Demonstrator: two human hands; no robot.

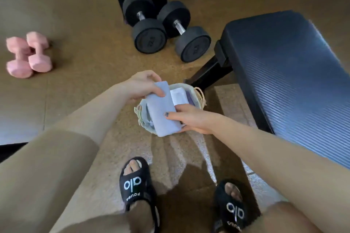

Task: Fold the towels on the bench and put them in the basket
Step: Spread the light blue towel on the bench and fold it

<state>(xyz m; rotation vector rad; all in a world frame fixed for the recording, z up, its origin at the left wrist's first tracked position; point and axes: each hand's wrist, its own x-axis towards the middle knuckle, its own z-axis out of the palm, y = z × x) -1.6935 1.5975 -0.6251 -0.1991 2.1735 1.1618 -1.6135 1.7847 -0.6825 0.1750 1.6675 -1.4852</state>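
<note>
The folded blue towel [162, 108] is over the basket [198, 92] on the floor, left of the desk [284, 73]. Each grip holds it: left hand [141, 86] far end, right hand [191, 117] near end. Keep it flat and lower it beside the white towel [179, 96].

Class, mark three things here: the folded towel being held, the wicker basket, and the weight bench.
folded towel [162, 111], head view, middle of its upper face.
wicker basket [201, 95], head view, right rim.
weight bench [284, 73], head view, bare padded top.
</note>
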